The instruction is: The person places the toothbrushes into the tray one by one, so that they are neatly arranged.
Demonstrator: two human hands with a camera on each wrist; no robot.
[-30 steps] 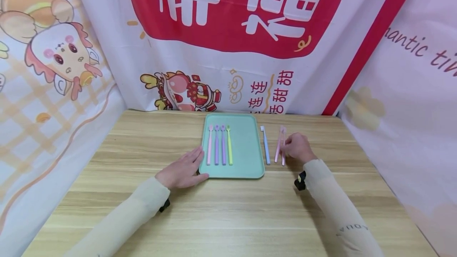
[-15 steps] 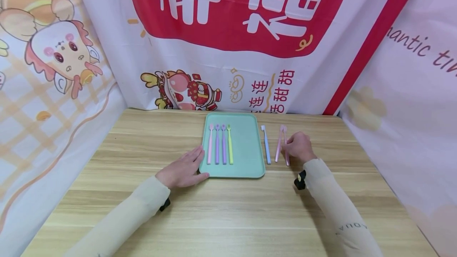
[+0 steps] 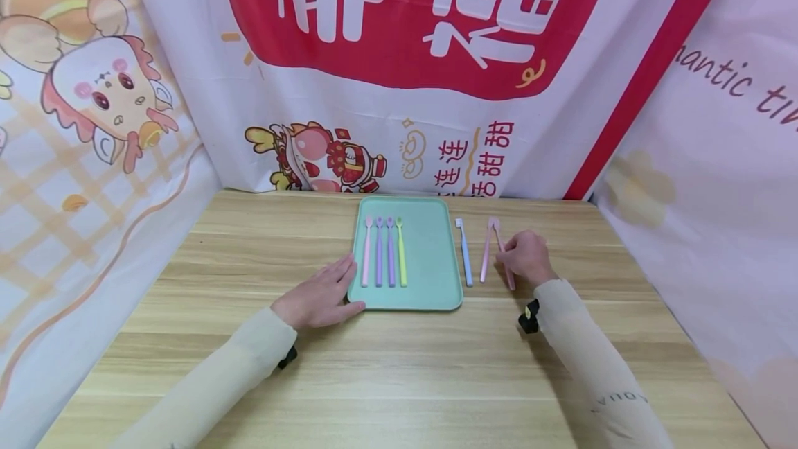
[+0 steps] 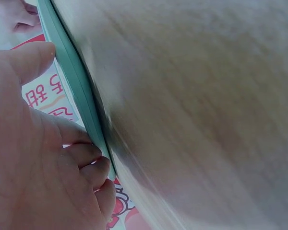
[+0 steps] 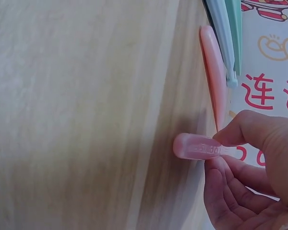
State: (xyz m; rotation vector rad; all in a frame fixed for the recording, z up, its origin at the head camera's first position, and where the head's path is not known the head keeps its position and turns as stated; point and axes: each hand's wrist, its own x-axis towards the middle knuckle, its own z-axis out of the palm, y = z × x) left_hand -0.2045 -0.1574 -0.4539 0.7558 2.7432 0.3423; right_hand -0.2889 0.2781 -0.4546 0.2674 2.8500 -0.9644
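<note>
My right hand pinches the handle of a translucent pink toothbrush between thumb and fingers. The toothbrush slants, its handle end swung right, its head close to the head of another pink toothbrush on the table. A blue toothbrush lies left of these, beside the pale green tray. On the tray's left half, a pink toothbrush, two purple toothbrushes and a yellow-green toothbrush lie in a row, heads away from me. My left hand rests, fingers extended, against the tray's left edge.
The wood-grain table ends at a hanging cloth backdrop with red and white print. Patterned cloths hang on the left and right sides. A black wrist device sits at the right cuff.
My right hand has swung the handle end of the pinched pink toothbrush to the right, away from the other pink one. The left hand and the tray have stayed put.
</note>
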